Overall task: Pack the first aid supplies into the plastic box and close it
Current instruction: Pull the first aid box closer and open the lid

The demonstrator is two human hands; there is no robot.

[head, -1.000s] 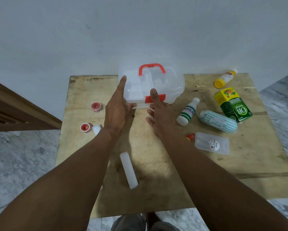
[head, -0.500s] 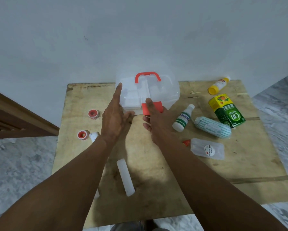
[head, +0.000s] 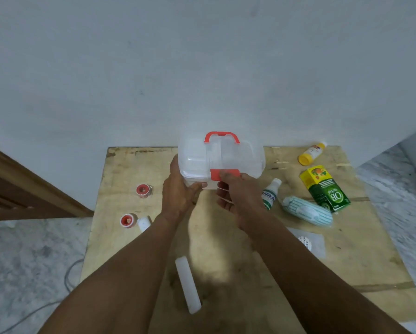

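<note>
Now that right hand has moved up off the table, fingers curled on the latch, left hand grips the box corner. Box sits by the far edge, lid shut; unlatching looks next.

We see dim, even, bluish indoor light; one pale bright patch lies on the table, with soft dark shadows beside it; wide-angle distortion bends the edges; the floor at right smears into blur.
</note>
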